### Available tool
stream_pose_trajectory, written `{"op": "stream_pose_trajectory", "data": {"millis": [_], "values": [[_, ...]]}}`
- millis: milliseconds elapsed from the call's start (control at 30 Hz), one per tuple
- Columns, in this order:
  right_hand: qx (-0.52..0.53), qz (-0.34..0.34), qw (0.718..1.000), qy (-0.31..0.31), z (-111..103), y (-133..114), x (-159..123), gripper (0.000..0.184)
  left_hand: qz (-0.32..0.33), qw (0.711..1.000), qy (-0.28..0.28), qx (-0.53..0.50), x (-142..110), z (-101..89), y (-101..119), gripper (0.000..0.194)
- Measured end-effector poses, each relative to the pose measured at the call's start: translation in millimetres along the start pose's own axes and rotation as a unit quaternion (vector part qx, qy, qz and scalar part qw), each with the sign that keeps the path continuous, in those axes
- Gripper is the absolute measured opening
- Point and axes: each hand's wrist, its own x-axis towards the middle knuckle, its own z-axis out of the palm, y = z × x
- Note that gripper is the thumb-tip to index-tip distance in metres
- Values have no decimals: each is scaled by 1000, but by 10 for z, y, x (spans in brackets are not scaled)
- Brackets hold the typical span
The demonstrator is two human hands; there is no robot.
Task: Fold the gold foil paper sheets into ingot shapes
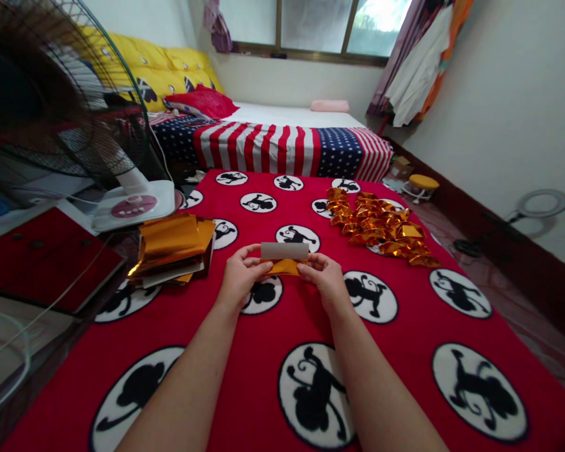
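Note:
Between my two hands is a partly folded sheet of gold foil paper (285,252), its grey-white back facing up along the far part and a gold strip along the near edge. My left hand (243,274) pinches its left end between thumb and fingers. At the right end, my right hand (326,278) grips it the same way. A stack of flat gold foil sheets (172,246) lies to the left of my left hand. Beyond my right hand, several folded gold foil pieces (376,226) sit in rows.
The red cloth (245,389) with monkey circles covers the surface under my hands. On the left stand a fan (132,194) and a red-topped cabinet (37,263). Further back is a bed (273,147) with a striped cover. A yellow stool (422,182) stands at the right.

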Motion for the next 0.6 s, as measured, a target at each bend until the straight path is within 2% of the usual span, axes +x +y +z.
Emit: {"op": "stream_pose_trajectory", "data": {"millis": [233, 600], "values": [[-9, -4, 1000, 6, -5, -7, -3, 37, 0, 1000, 3, 3, -14, 5, 19, 63], [1, -5, 1000, 16, -9, 39, 30, 38, -4, 1000, 5, 4, -16, 16, 32, 65]]}}
